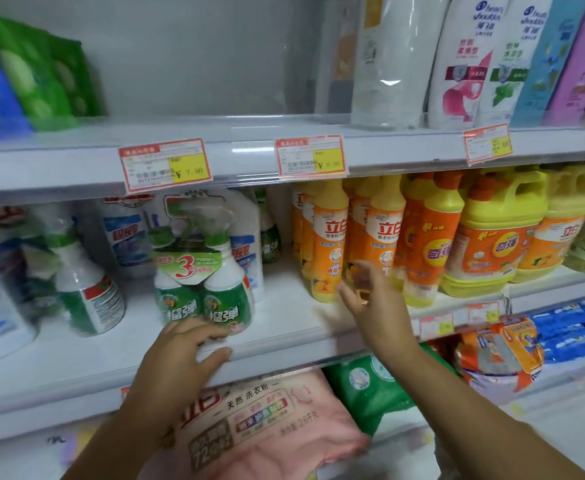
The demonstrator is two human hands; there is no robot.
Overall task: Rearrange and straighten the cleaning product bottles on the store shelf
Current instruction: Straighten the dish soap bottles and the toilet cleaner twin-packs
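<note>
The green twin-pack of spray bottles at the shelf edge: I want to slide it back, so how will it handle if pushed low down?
The twin-pack is tall and narrow with trigger heads on top, so it may tip rather than slide. The wrap joining the bottles should move them together. It probably feels fairly heavy. The left hand is at its base.

A shop: stocked shelves (284, 344) bearing price tags (165, 165).

Under my left hand (180, 355): twin spray bottles (204, 271), white with green labels. To their right: orange-and-yellow dish soap bottles (329, 244). Below them: pink detergent bag (267, 427). Above: red-and-yellow price tags (165, 164).
</note>
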